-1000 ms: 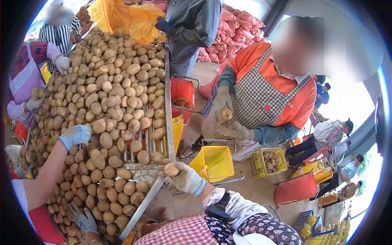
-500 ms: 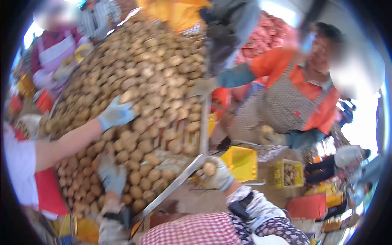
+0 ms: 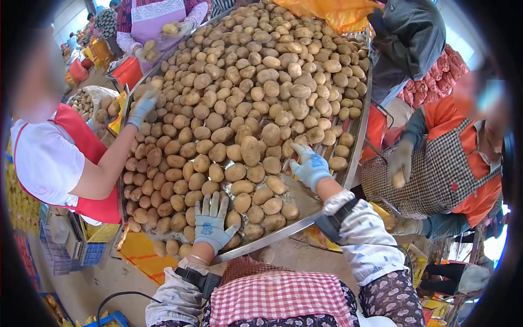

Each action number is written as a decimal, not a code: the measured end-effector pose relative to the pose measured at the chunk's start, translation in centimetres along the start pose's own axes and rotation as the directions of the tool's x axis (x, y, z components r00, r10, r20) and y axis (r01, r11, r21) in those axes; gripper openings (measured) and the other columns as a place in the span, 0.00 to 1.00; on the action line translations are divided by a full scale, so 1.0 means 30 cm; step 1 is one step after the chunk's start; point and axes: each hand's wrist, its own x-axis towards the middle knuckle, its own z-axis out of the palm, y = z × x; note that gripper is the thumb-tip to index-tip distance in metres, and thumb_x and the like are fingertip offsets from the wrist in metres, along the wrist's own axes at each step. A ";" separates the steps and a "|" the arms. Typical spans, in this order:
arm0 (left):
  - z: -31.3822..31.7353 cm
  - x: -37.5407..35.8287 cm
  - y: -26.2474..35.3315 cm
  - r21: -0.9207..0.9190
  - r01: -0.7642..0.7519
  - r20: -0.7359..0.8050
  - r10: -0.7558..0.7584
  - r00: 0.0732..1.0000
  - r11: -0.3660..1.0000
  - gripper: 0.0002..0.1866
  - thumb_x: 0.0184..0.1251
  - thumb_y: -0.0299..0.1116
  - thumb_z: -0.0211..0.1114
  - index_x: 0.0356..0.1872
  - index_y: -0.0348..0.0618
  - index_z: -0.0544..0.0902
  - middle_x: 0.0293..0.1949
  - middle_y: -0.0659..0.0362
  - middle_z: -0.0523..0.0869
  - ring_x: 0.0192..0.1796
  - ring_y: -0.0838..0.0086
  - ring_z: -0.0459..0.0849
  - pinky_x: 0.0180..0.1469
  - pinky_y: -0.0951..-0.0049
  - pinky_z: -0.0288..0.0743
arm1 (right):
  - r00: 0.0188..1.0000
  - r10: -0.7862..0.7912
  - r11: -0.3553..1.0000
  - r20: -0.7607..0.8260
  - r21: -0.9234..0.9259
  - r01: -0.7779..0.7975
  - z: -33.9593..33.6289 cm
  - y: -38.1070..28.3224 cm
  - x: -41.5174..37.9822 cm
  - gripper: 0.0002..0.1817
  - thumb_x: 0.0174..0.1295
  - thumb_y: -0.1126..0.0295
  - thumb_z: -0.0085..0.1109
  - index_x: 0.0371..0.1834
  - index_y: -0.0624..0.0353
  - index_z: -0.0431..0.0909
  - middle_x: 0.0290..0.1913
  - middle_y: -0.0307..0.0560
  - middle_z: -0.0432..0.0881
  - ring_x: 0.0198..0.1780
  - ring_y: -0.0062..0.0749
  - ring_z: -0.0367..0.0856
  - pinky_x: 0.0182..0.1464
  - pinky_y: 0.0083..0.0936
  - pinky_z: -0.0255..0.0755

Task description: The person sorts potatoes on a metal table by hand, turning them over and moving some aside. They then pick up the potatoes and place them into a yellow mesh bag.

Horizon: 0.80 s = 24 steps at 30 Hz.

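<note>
Potatoes (image 3: pixel 250 151) covered metal-edged table (image 3: pixel 283 233) — left hand (image 3: pixel 213 226) lay over nearest ones, fingers spread; right hand (image 3: pixel 311 166) stood beside others, fingers parted — open too.

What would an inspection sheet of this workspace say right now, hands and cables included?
Surface: metal-edged table, mostly covered; bare patch at the near right.
Job's things: potatoes heaped across it.
Clutter: orange sheeting at the far edge.
Left hand: gloved, fingers spread among potatoes.
Right hand: gloved, open, nothing visibly held.
Cables: black cable beside the left sleeve, off the table.
Surroundings: red-aproned co-worker left, orange-clad co-worker right; red sacks stacked beyond.
</note>
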 end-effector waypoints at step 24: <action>-0.093 0.312 -0.137 -0.164 0.056 -0.254 -0.097 0.962 0.985 0.36 0.61 0.47 0.61 0.69 0.45 0.65 0.72 0.45 0.57 0.74 0.45 0.50 0.74 0.49 0.39 | 0.959 0.072 -0.270 0.272 0.931 -0.244 0.027 0.126 -0.183 0.27 0.67 0.51 0.52 0.58 0.63 0.72 0.40 0.47 0.82 0.29 0.30 0.78 0.30 0.24 0.74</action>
